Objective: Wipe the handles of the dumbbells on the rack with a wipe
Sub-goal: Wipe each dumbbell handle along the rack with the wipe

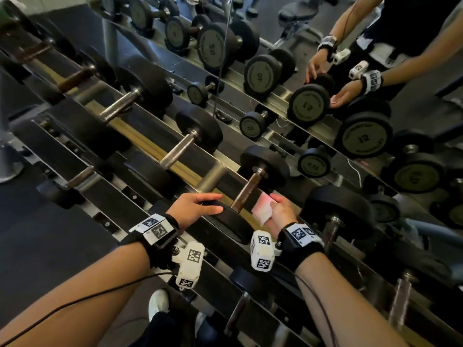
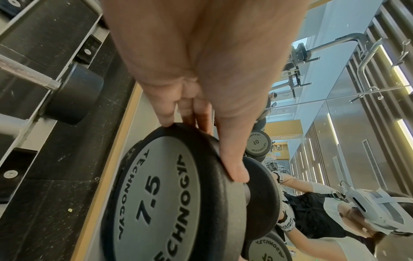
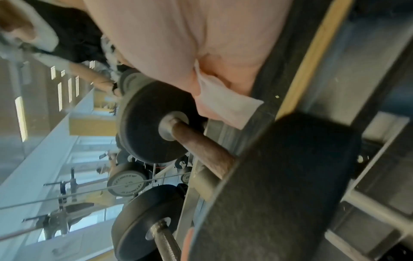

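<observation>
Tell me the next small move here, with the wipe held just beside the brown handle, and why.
Probably bring the right hand leftward so the folded white wipe wraps the rusty brown dumbbell handle. The wipe sits just beside that handle, not yet on it, while the left hand rests on the near black weight plate, seemingly steadying it.

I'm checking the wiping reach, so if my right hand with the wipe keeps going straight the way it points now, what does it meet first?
Probably the brown handle of the 7.5 dumbbell. The right hand holds the wipe just beside it, though depth is unclear.
</observation>
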Demonstrator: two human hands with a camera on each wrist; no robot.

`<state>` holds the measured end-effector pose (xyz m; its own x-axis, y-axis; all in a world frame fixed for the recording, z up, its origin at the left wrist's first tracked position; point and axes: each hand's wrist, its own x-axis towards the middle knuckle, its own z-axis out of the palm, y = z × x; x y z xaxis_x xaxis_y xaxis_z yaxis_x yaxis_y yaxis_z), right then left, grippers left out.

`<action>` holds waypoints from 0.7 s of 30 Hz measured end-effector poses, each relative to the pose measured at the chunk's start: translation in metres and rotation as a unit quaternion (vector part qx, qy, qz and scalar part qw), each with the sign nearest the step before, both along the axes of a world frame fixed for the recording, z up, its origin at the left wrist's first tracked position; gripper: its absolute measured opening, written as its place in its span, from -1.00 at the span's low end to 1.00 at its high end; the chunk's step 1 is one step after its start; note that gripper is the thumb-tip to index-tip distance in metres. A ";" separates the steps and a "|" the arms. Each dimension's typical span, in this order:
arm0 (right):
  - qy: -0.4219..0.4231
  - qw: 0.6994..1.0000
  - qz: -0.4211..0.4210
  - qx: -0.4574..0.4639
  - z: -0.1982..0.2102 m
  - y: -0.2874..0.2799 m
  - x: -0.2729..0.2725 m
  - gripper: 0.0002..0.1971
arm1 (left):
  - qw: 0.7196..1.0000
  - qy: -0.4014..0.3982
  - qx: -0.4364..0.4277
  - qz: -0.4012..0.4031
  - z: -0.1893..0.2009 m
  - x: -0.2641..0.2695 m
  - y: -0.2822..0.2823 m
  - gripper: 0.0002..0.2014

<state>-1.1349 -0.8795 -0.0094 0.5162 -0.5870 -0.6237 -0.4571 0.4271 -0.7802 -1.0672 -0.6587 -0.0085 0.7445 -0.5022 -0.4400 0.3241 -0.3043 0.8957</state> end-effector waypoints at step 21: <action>-0.135 0.986 -0.056 0.073 -0.032 0.023 0.020 -0.59 | 0.998 0.027 0.012 -0.051 -0.003 0.012 0.006 -0.62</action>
